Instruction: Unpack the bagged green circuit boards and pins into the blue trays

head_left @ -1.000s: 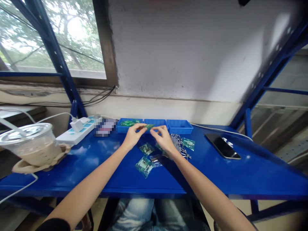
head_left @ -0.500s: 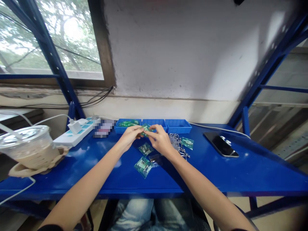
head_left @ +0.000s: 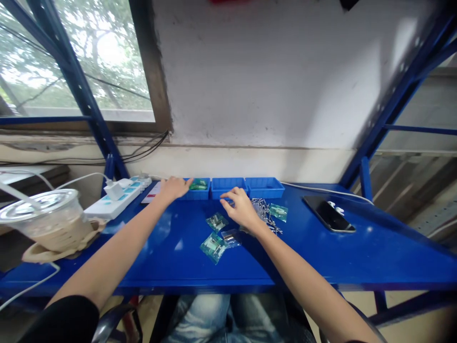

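Note:
My left hand point(head_left: 176, 188) is over the left side of the left blue bin point(head_left: 200, 194), its fingers apart and nothing visible in them. Green packets point(head_left: 198, 184) lie in that bin. My right hand point(head_left: 240, 205) hovers in front of the middle blue bin point(head_left: 228, 189), thumb and fingers spread with nothing between them. Below it on the blue table are a small green packet point(head_left: 216, 222), a larger green packet point(head_left: 213, 247) and a clear packet point(head_left: 232, 237). Beside the right hand lies a pile of metal screws point(head_left: 266, 212), with another green packet point(head_left: 278, 212) at its right.
A right blue bin point(head_left: 264, 187) stands by the wall. Farther right, a phone point(head_left: 328, 214) lies with white earbuds point(head_left: 335, 207). On the left are a white power strip point(head_left: 117, 200), a lidded drink cup point(head_left: 50, 224) in a cardboard holder, and white cables.
My left hand has moved left to the left bin, away from my right hand. The green packet between my hands is no longer seen there. My right hand has opened and stayed near its place.

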Demonstrator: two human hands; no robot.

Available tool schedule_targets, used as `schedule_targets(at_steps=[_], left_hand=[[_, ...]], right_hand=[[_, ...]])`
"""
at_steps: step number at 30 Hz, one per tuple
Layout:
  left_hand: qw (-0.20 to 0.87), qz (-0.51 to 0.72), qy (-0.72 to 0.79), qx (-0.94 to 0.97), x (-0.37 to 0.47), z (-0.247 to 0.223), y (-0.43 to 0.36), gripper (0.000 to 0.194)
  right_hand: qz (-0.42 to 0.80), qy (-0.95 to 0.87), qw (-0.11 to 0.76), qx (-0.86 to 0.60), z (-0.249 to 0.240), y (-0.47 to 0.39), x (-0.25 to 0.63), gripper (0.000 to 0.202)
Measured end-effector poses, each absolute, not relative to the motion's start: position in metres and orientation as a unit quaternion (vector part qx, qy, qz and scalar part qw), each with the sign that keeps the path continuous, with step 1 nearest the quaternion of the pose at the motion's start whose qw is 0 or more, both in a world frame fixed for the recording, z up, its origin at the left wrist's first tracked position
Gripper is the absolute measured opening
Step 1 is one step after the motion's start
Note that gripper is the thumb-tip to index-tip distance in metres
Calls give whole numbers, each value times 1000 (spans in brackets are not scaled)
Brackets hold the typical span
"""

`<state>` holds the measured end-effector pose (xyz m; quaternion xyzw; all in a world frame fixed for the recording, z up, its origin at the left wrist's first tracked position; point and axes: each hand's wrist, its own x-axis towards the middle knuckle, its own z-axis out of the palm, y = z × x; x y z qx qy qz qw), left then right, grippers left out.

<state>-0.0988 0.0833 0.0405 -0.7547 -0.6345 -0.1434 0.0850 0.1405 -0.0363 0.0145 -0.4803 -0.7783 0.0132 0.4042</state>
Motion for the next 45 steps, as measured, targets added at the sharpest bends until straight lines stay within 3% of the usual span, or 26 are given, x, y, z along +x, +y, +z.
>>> schedule_targets(at_steps=[4,8,10,13,18,22,26,29,32,35,38,41,43,45], left_hand=[[167,-267,-572,-757,-76,42,54,47],[110,-359,-504,-778,-48,35,26,39],[40,-393,-462,-794,-36,26,16,37],[-97,-426,-429,-790,-26,11,6,37],[-418,-425,-465,-654,-21,1,0,49],[-600,-396,-407,-564,-20,2,1,41],[-559,-467,-354,-586,-21,2,3,29],[-385,-527,-350,-672,-25,5,2,22],[-192,-501,-306,-786,-29,9,-3,14],[-93,-459,-275,-840,-28,11,-9,18],[-142,-450,-310,-825,-24,8,-9,21],[-356,-464,-357,-728,-20,5,-4,38],[-489,-463,-356,-648,-20,3,0,50],[-524,-465,-352,-620,-21,2,2,44]], right_hand=[[67,-853,259,-449,12,-39,142,38],[83,-861,153,-477,3,-41,134,60],[87,-855,169,-483,0,-40,128,60],[93,-825,262,-492,0,-36,126,59],[19,-764,403,-503,7,-28,140,16],[-29,-765,428,-480,10,-28,146,18],[-19,-761,449,-467,8,-32,140,20],[80,-716,503,-478,11,-34,135,17],[260,-637,540,-485,15,-32,133,31],[336,-573,564,-490,16,-29,134,39],[219,-613,585,-484,14,-29,136,31],[75,-700,552,-447,10,-31,137,24],[47,-733,531,-423,7,-32,135,24],[60,-741,524,-415,5,-31,132,24]])
